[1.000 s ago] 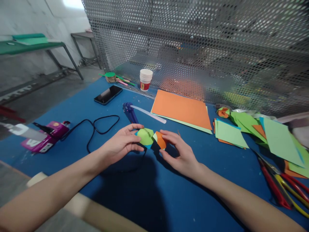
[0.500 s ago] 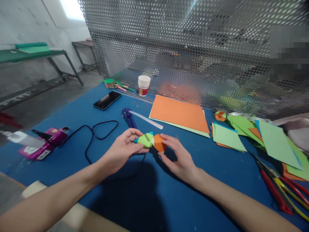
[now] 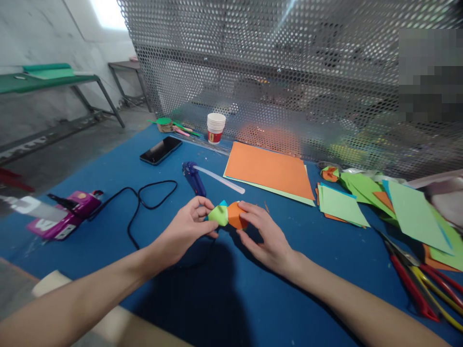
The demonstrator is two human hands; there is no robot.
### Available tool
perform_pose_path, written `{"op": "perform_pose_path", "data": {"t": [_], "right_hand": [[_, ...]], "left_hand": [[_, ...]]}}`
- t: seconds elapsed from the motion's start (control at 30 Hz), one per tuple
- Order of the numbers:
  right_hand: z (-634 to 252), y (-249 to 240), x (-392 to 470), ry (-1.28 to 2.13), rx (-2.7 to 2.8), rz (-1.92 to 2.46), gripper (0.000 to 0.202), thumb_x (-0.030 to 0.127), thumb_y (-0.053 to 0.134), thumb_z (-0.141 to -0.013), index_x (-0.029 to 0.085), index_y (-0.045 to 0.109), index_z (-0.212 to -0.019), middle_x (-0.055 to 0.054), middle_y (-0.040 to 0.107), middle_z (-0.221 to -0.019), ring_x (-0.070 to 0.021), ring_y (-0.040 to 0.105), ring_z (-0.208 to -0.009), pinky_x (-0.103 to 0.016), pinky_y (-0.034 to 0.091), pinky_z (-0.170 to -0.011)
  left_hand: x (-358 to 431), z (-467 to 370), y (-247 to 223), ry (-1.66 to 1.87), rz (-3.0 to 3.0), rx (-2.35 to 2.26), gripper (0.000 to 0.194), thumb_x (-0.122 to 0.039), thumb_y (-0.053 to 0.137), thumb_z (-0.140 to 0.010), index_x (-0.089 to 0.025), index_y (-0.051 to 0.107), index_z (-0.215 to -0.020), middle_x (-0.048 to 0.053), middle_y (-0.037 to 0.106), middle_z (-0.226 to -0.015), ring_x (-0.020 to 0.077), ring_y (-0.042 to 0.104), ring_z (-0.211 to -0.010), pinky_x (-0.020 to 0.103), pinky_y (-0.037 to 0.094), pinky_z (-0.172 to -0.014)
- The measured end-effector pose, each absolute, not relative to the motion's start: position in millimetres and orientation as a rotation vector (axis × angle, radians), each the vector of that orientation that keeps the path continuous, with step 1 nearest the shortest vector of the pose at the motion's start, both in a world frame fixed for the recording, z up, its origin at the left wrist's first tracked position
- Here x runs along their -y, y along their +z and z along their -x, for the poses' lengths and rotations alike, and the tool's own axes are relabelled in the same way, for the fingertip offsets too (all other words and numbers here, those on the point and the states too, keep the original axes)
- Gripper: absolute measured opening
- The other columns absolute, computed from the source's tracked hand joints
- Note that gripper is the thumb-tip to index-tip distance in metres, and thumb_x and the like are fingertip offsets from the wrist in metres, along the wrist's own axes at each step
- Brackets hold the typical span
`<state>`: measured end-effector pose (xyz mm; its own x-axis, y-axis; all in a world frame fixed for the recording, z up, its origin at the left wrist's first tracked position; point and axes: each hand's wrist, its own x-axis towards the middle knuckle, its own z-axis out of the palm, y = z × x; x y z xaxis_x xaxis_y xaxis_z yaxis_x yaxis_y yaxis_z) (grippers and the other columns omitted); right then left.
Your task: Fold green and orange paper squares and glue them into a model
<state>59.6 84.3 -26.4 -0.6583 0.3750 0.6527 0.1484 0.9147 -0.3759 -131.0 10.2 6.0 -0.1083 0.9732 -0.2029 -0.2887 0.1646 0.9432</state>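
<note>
Between my two hands, above the blue table, is a small folded paper piece with a lime-green part (image 3: pixel 220 216), an orange part (image 3: pixel 237 215) and a bit of blue at the top. My left hand (image 3: pixel 188 226) pinches the green side between thumb and fingers. On the orange side, my right hand (image 3: pixel 265 233) grips with its thumb below and fingers above. Just beyond my left hand lies a dark blue glue gun (image 3: pixel 194 179) with a clear glue stick (image 3: pixel 220 178) sticking out of it.
Orange sheets (image 3: pixel 269 168) and small green sheets (image 3: pixel 342 205) lie at the back and right. Pliers and scissors (image 3: pixel 415 274) rest at the right edge. Paper cups (image 3: pixel 216 127), a phone (image 3: pixel 161 150) and a purple device (image 3: pixel 68 217) with a black cord are farther left. A perforated metal panel (image 3: pixel 271 72) stands behind.
The paper piece has turned slightly in my hands, its green part now pressed closer to the orange one. My left hand has shifted its hold a little; the right stays nearly in place.
</note>
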Motion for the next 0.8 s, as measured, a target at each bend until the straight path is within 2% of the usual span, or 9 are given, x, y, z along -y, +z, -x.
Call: {"op": "perform_pose_path", "data": {"t": [0.1,0.43,0.7,0.8], "right_hand": [[-59.4,-28.0,-86.2,0.434,2.244,0.442,0.048,0.012,0.055,-0.081,0.026,0.042,-0.125,-0.011,0.055,-0.126,-0.0238,0.050,-0.120,-0.049,0.041,-0.101],[-56.6,-29.2,-93.3,0.908,1.963,0.620,0.036,0.018,0.059,-0.080,0.024,0.048,-0.114,-0.011,0.055,-0.124,-0.0218,0.053,-0.117,-0.042,0.049,-0.094],[-56.4,-27.7,-94.4,0.895,1.987,0.586,0.034,0.019,0.058,-0.081,0.023,0.048,-0.113,-0.012,0.055,-0.123,-0.0221,0.053,-0.117,-0.044,0.048,-0.096],[-57.2,-27.5,-95.5,0.867,2.003,0.574,0.034,0.019,0.058,-0.082,0.024,0.048,-0.114,-0.012,0.054,-0.124,-0.0224,0.052,-0.117,-0.045,0.047,-0.097]], "left_hand": [[-11.9,132.4,4.9,1.322,-0.815,-1.176,0.031,-0.013,0.071,-0.066,-0.018,0.047,-0.085,-0.001,0.063,-0.075,0.0094,0.056,-0.061,0.021,0.050,-0.054],[-13.7,138.3,1.6,1.287,-0.840,-1.218,0.028,-0.012,0.068,-0.067,-0.018,0.049,-0.087,-0.001,0.063,-0.078,0.0085,0.057,-0.060,0.020,0.048,-0.056],[-14.5,139.6,5.5,1.272,-0.741,-1.197,0.025,-0.015,0.071,-0.064,-0.016,0.056,-0.084,-0.001,0.060,-0.072,0.0100,0.058,-0.061,0.021,0.051,-0.055],[-15.3,142.4,8.3,1.273,-0.687,-1.139,0.022,-0.016,0.071,-0.064,-0.015,0.057,-0.082,-0.002,0.058,-0.068,0.0083,0.056,-0.054,0.020,0.051,-0.050]]}}
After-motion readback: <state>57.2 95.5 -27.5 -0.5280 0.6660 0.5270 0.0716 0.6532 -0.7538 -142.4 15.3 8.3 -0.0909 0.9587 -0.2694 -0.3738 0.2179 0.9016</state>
